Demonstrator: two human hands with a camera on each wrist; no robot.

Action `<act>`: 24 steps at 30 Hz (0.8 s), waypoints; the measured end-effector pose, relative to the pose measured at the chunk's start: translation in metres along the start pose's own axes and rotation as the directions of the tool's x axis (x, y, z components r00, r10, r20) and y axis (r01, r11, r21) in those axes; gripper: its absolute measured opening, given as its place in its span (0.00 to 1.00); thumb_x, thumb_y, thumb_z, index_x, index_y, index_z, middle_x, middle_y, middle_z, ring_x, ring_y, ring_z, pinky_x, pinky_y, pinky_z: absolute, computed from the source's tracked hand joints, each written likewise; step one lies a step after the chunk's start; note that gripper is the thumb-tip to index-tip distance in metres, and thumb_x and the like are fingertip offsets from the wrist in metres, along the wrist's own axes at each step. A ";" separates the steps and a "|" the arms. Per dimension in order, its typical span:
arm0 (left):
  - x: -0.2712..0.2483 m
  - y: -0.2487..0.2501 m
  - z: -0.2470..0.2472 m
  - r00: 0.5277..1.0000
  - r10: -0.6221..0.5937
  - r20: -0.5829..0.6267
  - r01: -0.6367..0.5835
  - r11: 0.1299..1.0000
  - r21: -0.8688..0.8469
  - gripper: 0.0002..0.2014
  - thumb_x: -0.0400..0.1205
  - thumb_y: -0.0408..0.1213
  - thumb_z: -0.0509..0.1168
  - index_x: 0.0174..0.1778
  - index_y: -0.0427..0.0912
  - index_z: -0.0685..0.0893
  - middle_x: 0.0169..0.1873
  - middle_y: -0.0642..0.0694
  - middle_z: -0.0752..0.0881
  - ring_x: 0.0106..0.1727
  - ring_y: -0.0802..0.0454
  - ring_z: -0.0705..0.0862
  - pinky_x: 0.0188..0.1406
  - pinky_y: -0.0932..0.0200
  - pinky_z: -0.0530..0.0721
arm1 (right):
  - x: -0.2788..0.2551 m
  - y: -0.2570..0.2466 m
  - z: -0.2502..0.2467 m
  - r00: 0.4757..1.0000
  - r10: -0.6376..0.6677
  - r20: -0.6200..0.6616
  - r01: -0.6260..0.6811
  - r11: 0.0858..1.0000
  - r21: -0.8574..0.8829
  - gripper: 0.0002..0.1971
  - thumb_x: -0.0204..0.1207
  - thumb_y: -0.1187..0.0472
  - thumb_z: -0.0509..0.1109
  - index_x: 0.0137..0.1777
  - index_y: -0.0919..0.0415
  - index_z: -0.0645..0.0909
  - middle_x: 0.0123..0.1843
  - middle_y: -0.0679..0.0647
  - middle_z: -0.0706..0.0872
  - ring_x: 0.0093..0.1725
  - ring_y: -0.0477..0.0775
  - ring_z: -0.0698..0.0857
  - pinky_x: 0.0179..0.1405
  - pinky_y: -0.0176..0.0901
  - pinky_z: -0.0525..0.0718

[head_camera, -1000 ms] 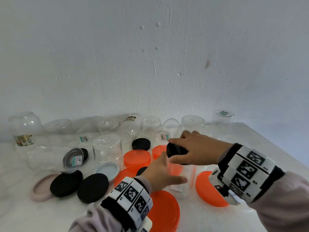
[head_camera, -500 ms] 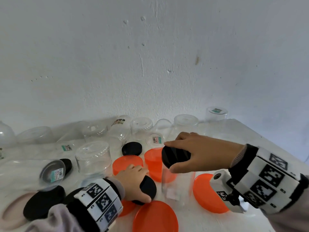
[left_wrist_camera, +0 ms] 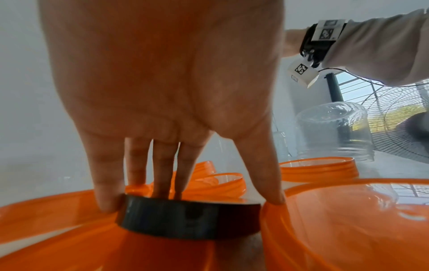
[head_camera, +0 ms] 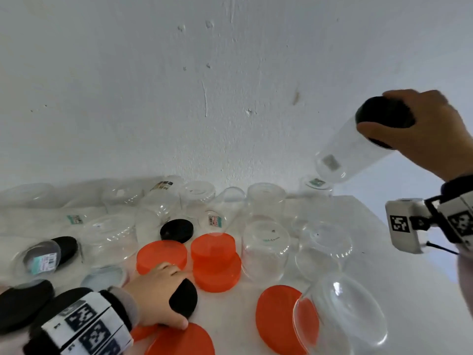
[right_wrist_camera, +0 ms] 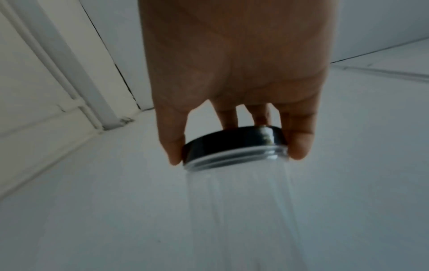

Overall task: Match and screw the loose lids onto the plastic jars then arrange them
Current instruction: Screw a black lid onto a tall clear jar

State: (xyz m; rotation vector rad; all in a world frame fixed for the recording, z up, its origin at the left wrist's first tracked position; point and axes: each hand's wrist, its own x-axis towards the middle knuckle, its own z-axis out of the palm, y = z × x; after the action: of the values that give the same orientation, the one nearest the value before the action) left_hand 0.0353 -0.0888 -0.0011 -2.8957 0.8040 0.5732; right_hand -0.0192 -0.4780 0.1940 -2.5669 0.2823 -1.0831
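High at the right, my right hand (head_camera: pixel 419 129) grips the black lid (head_camera: pixel 384 116) of a tall clear jar (head_camera: pixel 350 152) and holds the tilted jar in the air, well above the table. The right wrist view shows the fingertips (right_wrist_camera: pixel 299 146) around that lid (right_wrist_camera: pixel 234 144) with the jar (right_wrist_camera: pixel 243 210) hanging below. Low at the left, my left hand (head_camera: pixel 158 295) grips a small black lid (head_camera: pixel 183 298) among orange lids; in the left wrist view the black lid (left_wrist_camera: pixel 188 218) sits between thumb and fingers (left_wrist_camera: pixel 106 194).
Several clear jars stand upside down along the wall and mid-table, one (head_camera: pixel 266 252) beside stacked orange lids (head_camera: pixel 215 262). Another black lid (head_camera: pixel 176 230) lies behind them. Large orange lids (head_camera: pixel 279 316) and a clear jar (head_camera: pixel 343 313) lie near the front. Big black lids (head_camera: pixel 23 303) lie at the left.
My right hand lifted the lidded jar off the table, up and to the right. My left hand let go of that jar and took hold of a small black lid.
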 end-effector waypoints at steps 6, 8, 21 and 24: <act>0.000 0.003 -0.004 0.997 -0.053 0.052 0.055 0.997 -0.051 0.46 0.73 0.57 0.70 0.83 0.52 0.52 0.81 0.53 0.55 0.83 0.55 0.49 0.82 0.56 0.51 | 0.017 0.079 0.048 0.970 0.233 0.071 -0.223 0.967 -0.126 0.35 0.69 0.45 0.76 0.72 0.59 0.69 0.67 0.67 0.71 0.68 0.72 0.67 0.57 0.64 0.73; 0.000 0.004 -0.007 0.994 -0.073 0.081 0.078 0.995 -0.065 0.46 0.74 0.54 0.71 0.83 0.52 0.51 0.82 0.53 0.53 0.83 0.55 0.48 0.81 0.57 0.49 | 0.018 0.097 0.068 0.952 0.258 0.164 -0.227 0.955 -0.190 0.35 0.71 0.46 0.74 0.73 0.62 0.67 0.67 0.68 0.70 0.67 0.72 0.67 0.57 0.64 0.73; -0.005 0.009 -0.004 0.996 -0.094 0.010 0.094 0.990 -0.104 0.37 0.76 0.58 0.66 0.80 0.59 0.58 0.75 0.60 0.60 0.77 0.61 0.60 0.77 0.65 0.58 | 0.029 0.135 0.129 0.853 0.316 0.416 -0.167 0.919 -0.356 0.29 0.78 0.49 0.67 0.71 0.68 0.66 0.67 0.69 0.69 0.67 0.72 0.67 0.60 0.60 0.72; -0.003 0.014 -0.002 0.991 -0.133 -0.023 0.129 0.986 -0.109 0.32 0.79 0.60 0.62 0.78 0.58 0.62 0.71 0.60 0.66 0.73 0.61 0.64 0.75 0.62 0.63 | 0.037 0.131 0.129 0.822 0.322 0.469 -0.123 0.906 -0.405 0.24 0.82 0.50 0.61 0.71 0.66 0.69 0.69 0.66 0.67 0.67 0.71 0.68 0.58 0.56 0.71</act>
State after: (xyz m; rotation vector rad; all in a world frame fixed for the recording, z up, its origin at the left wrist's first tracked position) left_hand 0.0262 -0.0994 0.0027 -3.0330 0.5974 0.5777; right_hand 0.0925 -0.5807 0.0842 -2.9226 0.6721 -0.2172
